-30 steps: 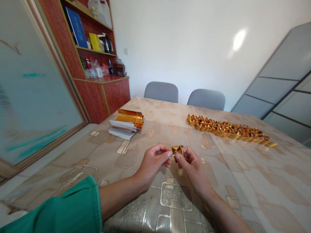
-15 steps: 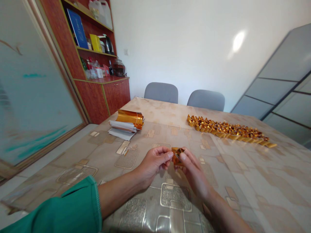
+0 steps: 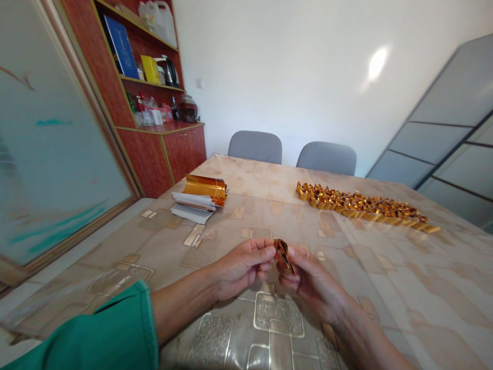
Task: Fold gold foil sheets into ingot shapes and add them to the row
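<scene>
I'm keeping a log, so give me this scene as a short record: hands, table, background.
Left hand: pinching the left edge of a folded gold piece
Right hand: holding the same piece from the right
Table, left: pile of gold and white sheets
Table, right: cluster of folded gold pieces
Behind table: two gray chairs

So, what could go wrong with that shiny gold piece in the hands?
The small gold piece is held between the fingers of the left hand and right hand, above the table, so it might slip and drop. It also looks thin and folded, so squeezing hard could crush it.
</scene>
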